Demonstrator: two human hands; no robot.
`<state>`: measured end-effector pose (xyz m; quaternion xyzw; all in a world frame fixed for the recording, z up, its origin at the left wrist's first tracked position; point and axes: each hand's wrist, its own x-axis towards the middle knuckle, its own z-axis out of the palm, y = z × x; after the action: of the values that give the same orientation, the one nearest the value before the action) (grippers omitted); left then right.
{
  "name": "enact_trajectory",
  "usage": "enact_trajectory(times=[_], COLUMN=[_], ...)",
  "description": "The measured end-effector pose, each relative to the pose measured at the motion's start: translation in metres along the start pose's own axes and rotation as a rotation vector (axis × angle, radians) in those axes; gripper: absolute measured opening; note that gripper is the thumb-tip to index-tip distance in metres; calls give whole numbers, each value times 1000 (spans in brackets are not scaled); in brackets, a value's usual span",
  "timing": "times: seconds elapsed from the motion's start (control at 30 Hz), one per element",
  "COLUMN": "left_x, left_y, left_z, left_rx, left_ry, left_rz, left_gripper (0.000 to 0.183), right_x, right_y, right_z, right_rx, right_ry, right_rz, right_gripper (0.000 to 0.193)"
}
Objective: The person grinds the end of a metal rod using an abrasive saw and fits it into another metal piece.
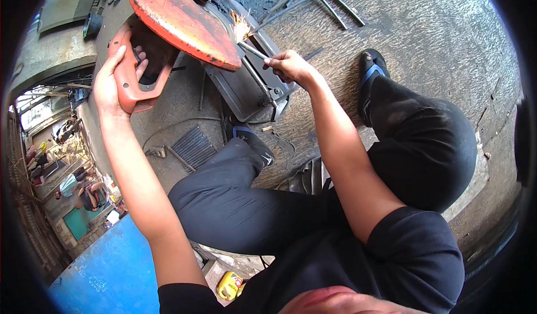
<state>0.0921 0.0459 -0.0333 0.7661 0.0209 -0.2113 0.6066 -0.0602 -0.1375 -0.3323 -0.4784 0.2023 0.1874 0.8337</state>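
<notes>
One saw (184, 20), two hands (288, 65) gripping

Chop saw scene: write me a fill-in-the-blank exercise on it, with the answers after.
1. The left hand grips the saw's orange ____.
2. The right hand holds a thin metal ____ under the blade.
3. Where the blade guard meets the metal, bright ____ fly.
4. The yellow bottle stands beside a ____ panel.

Missing words: handle; rod; sparks; blue.
</notes>
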Motion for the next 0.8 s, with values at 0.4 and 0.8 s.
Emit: enact_trajectory(times=[0.4,0.8], left_x=[-1,1], left_y=[1,-1], left_z=[0,-2], left_rx=[0,30], left_ry=[-6,-24], left_rz=[8,23], left_gripper=[48,45], right_x=[5,-2], right_y=[-1,-1], right_z=[1,-13], right_rx=[-573,197], right_ry=[258,-176], right_rz=[-234,155], right_gripper=[33,34])
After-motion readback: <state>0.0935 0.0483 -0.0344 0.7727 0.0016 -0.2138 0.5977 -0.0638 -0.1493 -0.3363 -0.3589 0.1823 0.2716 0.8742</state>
